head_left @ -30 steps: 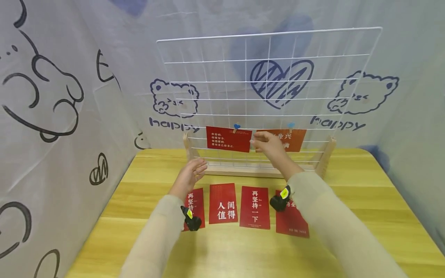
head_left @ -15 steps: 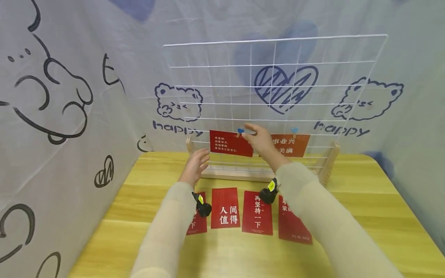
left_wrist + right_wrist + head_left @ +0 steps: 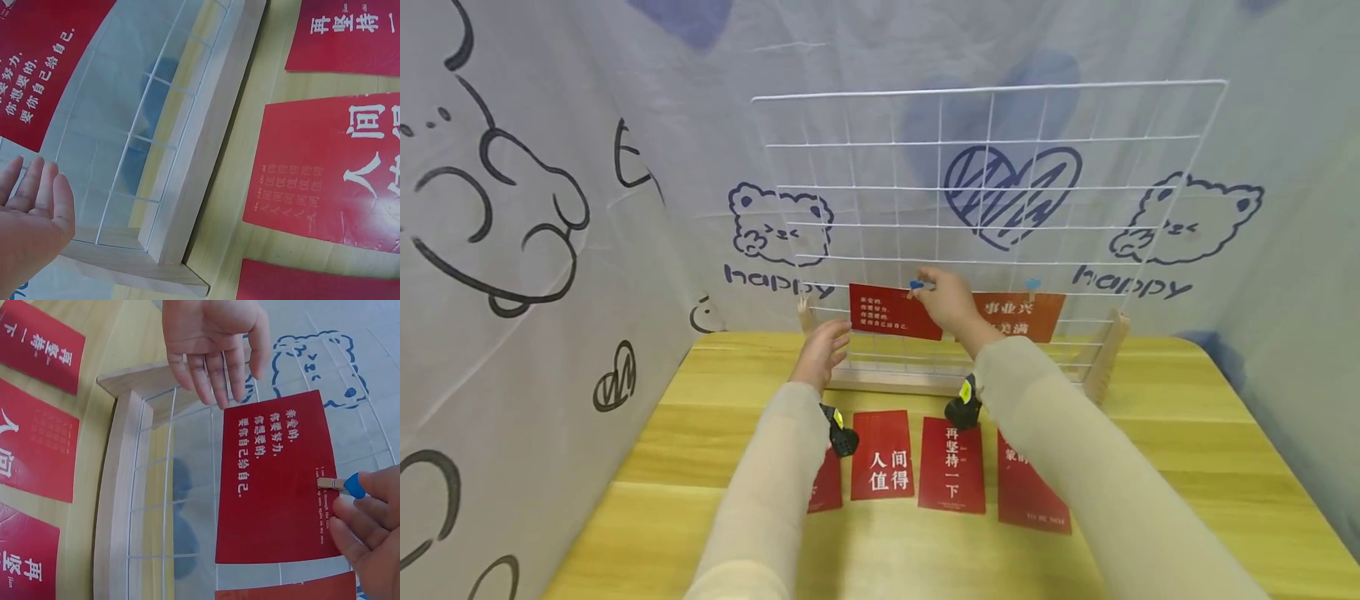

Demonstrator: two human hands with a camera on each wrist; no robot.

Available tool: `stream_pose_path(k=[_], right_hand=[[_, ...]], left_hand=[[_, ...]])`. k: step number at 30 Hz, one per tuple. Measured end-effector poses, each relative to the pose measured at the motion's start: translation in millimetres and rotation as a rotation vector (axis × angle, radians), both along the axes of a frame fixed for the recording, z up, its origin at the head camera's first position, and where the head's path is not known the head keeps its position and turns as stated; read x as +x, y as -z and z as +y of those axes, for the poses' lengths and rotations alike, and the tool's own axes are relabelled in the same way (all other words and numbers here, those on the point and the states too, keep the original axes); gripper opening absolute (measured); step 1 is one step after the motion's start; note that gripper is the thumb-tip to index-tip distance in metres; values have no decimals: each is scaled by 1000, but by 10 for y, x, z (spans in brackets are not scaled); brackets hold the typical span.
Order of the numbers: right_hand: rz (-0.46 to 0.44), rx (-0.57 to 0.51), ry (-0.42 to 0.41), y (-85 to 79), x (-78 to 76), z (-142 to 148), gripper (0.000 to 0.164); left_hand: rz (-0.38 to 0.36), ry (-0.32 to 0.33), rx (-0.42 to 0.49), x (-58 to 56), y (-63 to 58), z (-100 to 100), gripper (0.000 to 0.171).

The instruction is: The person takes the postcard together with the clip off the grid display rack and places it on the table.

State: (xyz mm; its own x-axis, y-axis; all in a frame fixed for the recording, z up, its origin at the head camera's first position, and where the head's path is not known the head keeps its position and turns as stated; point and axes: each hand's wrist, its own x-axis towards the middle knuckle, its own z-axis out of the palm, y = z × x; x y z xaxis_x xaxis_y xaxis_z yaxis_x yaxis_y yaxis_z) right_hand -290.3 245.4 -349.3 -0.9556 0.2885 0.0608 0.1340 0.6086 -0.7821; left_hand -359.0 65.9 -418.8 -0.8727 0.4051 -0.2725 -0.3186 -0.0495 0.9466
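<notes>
A red card [image 3: 887,312] with white writing hangs on the white wire grid [image 3: 992,175], held at its top edge by a small wooden clothespin [image 3: 331,484] with a blue heart. My right hand [image 3: 951,302] pinches the heart end of that clothespin between thumb and fingers. Beside the card's lower left corner, my left hand [image 3: 825,354] stays with its fingers extended and holds nothing; in the left wrist view its fingertips [image 3: 47,172] lie close to the card's corner. Contact there cannot be made out.
An orange-red card [image 3: 1018,315] hangs right of it under a light blue heart clip [image 3: 1033,285]. The grid stands in a wooden base [image 3: 895,382]. Several red cards, among them a middle one [image 3: 882,454], lie in a row on the wooden table [image 3: 647,500].
My right hand has moved left and up from the card's right edge to the blue heart clothespin and closed on it. My left hand has risen slightly toward the card's lower left corner.
</notes>
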Motion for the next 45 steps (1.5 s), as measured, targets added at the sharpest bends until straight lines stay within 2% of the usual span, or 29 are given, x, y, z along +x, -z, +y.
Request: stream_pose_path(k=[1, 6, 8, 10, 14, 17, 18, 21, 24, 25, 28, 33, 38, 39, 45], right_hand=[[7, -7, 10, 2, -8, -3, 41], [68, 23, 65, 35, -52, -13, 32], [89, 25, 80, 48, -65, -17, 30], [108, 9, 91, 57, -75, -22, 29], [139, -27, 109, 70, -83, -25, 28], [157, -3, 126, 82, -84, -20, 25], [162, 8, 129, 86, -83, -18, 24], [180, 21, 123, 95, -81, -17, 20], [190, 38, 103, 102, -78, -18, 18], [193, 56, 98, 105, -79, -15, 18], [204, 152, 88, 118, -88, -3, 17], [225, 312, 64, 151, -81, 9, 17], [268, 367, 52, 192, -52, 14, 18], [282, 377, 56, 201, -49, 17, 17], [361, 402, 75, 209, -74, 28, 16]], left_hand=[[4, 8, -9, 27, -44, -11, 51], [21, 36, -47, 36, -50, -11, 50], [33, 49, -46, 19, -17, -4, 49], [40, 61, -58, 35, -49, -4, 45], [61, 45, -92, -33, 54, 23, 42], [94, 10, -111, -128, 224, 52, 37], [129, 11, -76, -233, 384, 50, 34], [145, -28, -77, -293, 484, 61, 30], [128, -64, -75, -229, 392, 52, 29], [102, -90, -108, -128, 254, 57, 29], [99, -111, -107, -73, 176, 37, 28], [105, -148, -93, -97, 204, 13, 26], [136, -180, -65, -87, 198, 4, 22], [157, -170, -27, -194, 324, 2, 20], [171, -202, -32, -204, 256, -7, 18]])
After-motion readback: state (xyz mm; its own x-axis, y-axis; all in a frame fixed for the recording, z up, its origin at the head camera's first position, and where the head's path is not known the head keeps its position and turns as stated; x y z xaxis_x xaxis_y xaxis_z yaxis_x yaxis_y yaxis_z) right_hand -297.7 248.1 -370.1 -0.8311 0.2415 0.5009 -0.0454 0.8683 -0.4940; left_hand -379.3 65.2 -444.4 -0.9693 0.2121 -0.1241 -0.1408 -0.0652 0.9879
